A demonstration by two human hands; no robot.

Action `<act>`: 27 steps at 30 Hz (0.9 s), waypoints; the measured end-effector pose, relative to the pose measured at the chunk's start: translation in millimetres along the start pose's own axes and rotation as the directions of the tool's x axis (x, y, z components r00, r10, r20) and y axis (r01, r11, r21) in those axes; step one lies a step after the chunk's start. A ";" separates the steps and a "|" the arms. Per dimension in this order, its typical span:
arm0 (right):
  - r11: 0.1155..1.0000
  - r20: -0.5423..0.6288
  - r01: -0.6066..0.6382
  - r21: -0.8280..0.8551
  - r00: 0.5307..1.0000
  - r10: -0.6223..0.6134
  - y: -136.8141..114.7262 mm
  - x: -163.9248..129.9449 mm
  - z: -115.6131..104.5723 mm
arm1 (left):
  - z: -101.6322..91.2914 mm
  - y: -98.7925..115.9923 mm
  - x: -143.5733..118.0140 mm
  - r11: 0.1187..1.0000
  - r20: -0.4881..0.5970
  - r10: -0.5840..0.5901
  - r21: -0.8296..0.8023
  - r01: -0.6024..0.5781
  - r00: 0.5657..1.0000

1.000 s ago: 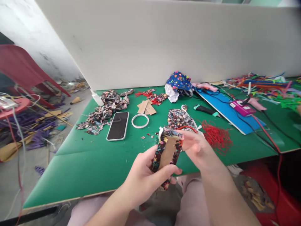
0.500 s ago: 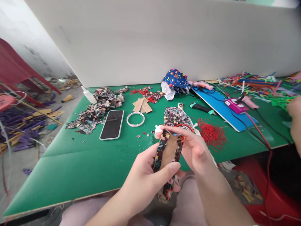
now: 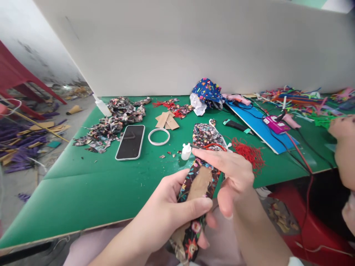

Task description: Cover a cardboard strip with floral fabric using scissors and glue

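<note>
Just in front of the green table (image 3: 111,192), the left hand (image 3: 166,218) pinched the floral fabric strip (image 3: 195,192) by its stiffer cardboard middle, while right hand (image 3: 233,173) fingers pressed its soft, light, floppy edge.

a single head-worn camera looks forward and down from the person's seat at the near edge of the green table (image 3: 83,192), close enough that the left hand (image 3: 169,214) and right hand (image 3: 235,177) fill the lower middle of the frame. it faces the white partition (image 3: 177,44) at the table's far edge, with the floor falling away at left. no second view shares the scene.
</note>
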State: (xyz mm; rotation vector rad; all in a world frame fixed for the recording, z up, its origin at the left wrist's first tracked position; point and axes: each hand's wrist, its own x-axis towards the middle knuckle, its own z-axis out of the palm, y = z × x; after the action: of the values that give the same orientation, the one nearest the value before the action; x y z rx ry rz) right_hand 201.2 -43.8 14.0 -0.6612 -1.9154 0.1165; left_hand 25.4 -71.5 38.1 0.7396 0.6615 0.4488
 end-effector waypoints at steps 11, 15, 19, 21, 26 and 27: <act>0.970 0.075 0.086 -0.229 0.995 -0.070 -1.1 1.4 -4.6 | -6.3 -4.3 4.6 0.987 0.110 0.028 -0.161 -0.010 0.994; 0.984 0.087 0.063 -0.165 0.995 -0.049 -0.7 -0.1 -3.8 | -5.8 -3.3 3.7 0.975 0.160 0.030 -0.221 0.006 0.987; 0.994 0.078 0.059 -0.090 0.996 -0.052 1.6 0.5 -1.2 | -6.4 -1.6 2.1 0.963 0.190 0.025 -0.269 0.028 0.981; 0.996 0.081 0.057 -0.065 0.995 -0.052 2.3 1.4 0.2 | -7.0 0.1 1.7 0.959 0.180 0.023 -0.281 0.029 0.983; 0.998 0.123 -0.055 0.008 0.991 0.053 -0.1 0.8 0.7 | -8.5 3.2 3.0 0.988 0.135 0.009 -0.155 0.012 0.991; 0.994 0.129 -0.097 0.053 0.988 0.089 -0.6 -0.2 0.0 | -9.0 2.9 4.1 0.996 0.110 0.005 -0.084 0.004 0.994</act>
State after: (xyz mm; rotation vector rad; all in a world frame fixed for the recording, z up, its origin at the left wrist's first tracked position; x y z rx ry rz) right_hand 201.0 -44.4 14.0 -0.7176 -1.9948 0.2794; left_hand 21.7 -63.0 33.6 0.6801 0.5357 0.4306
